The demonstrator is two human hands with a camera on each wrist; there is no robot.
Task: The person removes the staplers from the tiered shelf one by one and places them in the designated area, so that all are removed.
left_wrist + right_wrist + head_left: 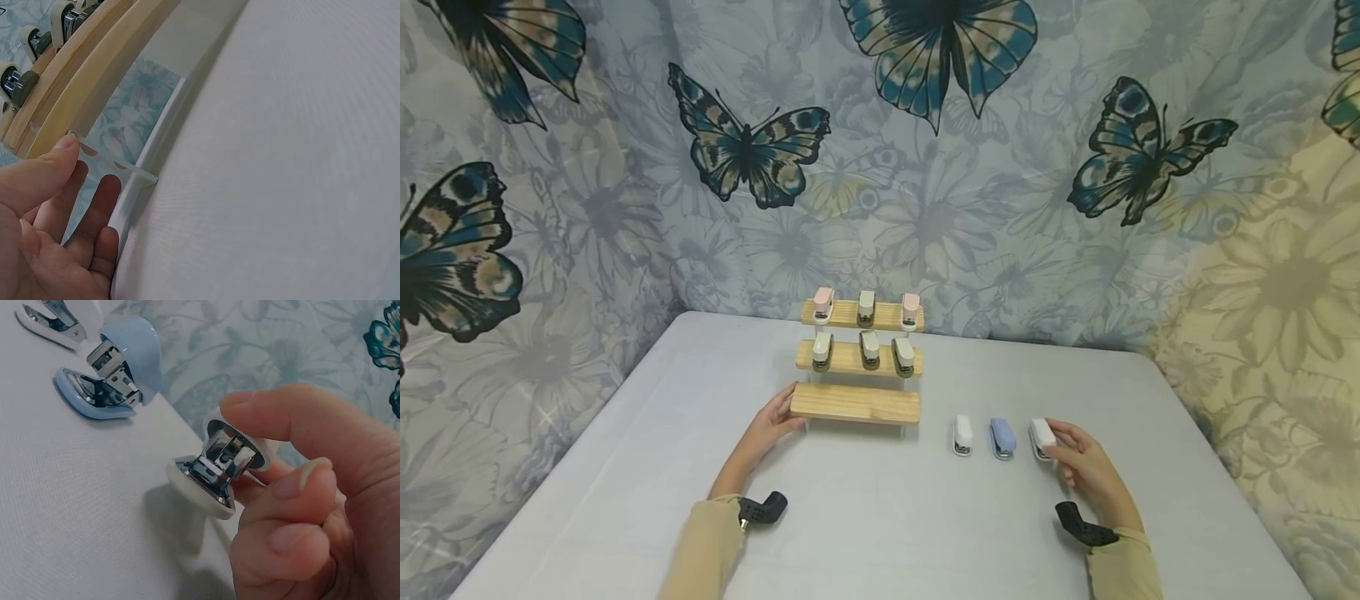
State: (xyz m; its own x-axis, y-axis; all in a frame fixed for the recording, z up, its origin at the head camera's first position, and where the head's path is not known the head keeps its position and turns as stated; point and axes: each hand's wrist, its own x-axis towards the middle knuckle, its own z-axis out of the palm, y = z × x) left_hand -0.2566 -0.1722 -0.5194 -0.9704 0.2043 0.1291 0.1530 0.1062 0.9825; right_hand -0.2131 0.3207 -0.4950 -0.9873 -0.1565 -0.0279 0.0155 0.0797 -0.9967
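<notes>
I am pinching a small white stapler with a chrome mouth (220, 470) in my right hand (1086, 467), thumb curled over its rounded top and fingers folded in beneath and beside it. The stapler's base is meeting the pale grey tablecloth (880, 533), at the right end of a short row of three. Just beside it on the left a light blue stapler (1002, 437) is lying with its jaws parted, and left of that another white stapler (962, 434) is resting on the cloth, each a little apart from the next.

My left hand (769, 429) is lying relaxed and flat, its fingers straight, against the left end of a three-step pale wooden display stand (855, 402). In the left wrist view my thumb tip (65, 142) is touching the clear plastic side panel that carries the steps, and the hand is gripping nothing.

The lowest step of the stand is bare wood. The middle step is holding three small staplers (863, 350) in white and greyish tones, and the top step is holding three more (867, 307), pink at both ends and pale in the middle. A blue-grey curtain printed with large butterflies (752, 150) is hanging behind the table.
</notes>
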